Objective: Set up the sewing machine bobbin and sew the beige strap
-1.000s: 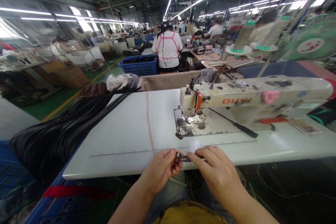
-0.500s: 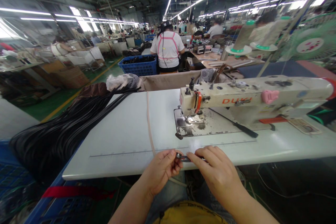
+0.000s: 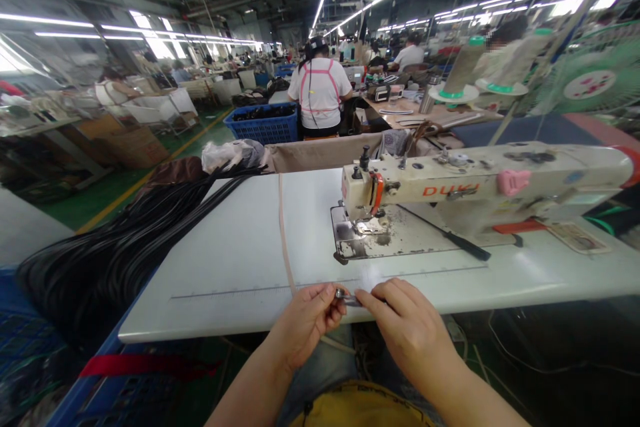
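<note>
Just over the front edge of the sewing table (image 3: 225, 240), my left hand (image 3: 311, 315) is closed, pinching a small shiny round metal piece (image 3: 340, 293) at its fingertips. My right hand (image 3: 411, 321) faces it, with fingers wrapped round a slim grey metal tool (image 3: 352, 301). The tool's tip meets or nearly meets the metal piece; its other end is hidden in my palm. A thin beige strip (image 3: 284, 233) runs down the tabletop and passes behind my left hand. Beyond my hands stands a sewing machine (image 3: 425, 190).
A black-handled screwdriver (image 3: 467, 245) lies on the machine bed. Many black cords (image 3: 115, 247) hang over the table's left side, above a blue crate (image 3: 25, 320). Ahead, a person (image 3: 320, 93) sits beside a blue basket (image 3: 263, 123). Thread cones (image 3: 460, 70) and a green fan (image 3: 590, 83) stand right.
Both hands stay almost in place. The small metal piece and the tool tip have turned slightly between my fingers, and the view has shifted a little.
</note>
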A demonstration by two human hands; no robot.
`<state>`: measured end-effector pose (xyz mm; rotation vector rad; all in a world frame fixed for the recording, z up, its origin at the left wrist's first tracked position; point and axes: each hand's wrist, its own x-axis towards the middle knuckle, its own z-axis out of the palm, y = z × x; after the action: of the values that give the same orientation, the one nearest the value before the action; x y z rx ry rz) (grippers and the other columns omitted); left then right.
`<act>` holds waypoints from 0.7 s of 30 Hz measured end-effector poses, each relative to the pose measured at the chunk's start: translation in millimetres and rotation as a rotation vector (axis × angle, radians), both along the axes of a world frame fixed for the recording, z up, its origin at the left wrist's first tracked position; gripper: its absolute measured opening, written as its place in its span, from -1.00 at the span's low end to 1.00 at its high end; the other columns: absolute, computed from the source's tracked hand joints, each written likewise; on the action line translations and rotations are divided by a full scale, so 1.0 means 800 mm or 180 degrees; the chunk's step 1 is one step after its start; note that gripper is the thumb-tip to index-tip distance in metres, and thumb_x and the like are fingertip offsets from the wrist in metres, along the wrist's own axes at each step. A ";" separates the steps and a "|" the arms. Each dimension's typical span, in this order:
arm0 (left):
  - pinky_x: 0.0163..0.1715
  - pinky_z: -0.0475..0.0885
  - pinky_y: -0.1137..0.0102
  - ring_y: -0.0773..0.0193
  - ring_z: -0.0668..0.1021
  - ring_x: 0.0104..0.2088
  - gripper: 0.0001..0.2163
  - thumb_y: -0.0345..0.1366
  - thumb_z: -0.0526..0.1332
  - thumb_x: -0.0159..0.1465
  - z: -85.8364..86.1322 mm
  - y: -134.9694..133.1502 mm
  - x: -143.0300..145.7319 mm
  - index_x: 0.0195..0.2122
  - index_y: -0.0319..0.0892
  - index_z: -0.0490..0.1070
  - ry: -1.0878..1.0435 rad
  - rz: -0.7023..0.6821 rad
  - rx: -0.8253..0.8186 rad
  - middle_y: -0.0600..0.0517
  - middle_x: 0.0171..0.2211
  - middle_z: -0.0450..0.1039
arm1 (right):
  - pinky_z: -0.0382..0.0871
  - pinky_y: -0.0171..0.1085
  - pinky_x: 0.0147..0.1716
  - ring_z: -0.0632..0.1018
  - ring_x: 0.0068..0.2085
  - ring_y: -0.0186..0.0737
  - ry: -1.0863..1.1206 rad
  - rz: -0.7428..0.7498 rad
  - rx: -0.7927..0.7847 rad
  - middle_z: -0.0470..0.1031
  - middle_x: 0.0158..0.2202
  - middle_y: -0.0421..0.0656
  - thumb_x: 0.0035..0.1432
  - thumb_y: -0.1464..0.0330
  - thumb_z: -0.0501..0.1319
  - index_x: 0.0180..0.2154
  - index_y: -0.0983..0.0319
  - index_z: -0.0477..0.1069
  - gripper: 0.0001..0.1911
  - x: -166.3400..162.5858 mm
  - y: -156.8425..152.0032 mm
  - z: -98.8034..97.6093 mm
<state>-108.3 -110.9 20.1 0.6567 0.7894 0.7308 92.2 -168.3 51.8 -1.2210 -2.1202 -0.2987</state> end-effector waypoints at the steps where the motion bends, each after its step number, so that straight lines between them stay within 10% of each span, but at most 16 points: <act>1: -0.39 0.27 0.50 0.37 0.41 -0.40 -0.51 0.07 0.54 0.09 0.000 0.000 0.000 -0.25 -0.31 0.63 0.0002 0.0020 0.0010 -0.05 -0.41 0.46 | 0.38 -0.18 -0.25 0.41 -0.29 -0.17 0.0001 -0.0026 -0.0026 0.47 -0.32 -0.09 0.47 0.50 0.03 -0.01 0.28 0.54 -0.69 -0.001 0.000 -0.001; 21: -0.37 0.29 0.57 0.43 0.41 -0.37 -0.55 0.01 0.56 0.10 -0.003 -0.003 0.006 -0.26 -0.33 0.64 -0.0221 0.0216 -0.0003 -0.05 -0.32 0.44 | 0.34 -0.21 -0.33 0.40 -0.35 -0.18 0.0205 -0.0288 0.0055 0.43 -0.36 -0.11 0.47 0.53 0.01 -0.03 0.28 0.53 -0.68 -0.019 -0.007 -0.007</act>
<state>-103.5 -113.1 18.1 0.6027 0.7510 0.8109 77.2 -174.3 46.5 -1.3017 -2.0072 -0.3125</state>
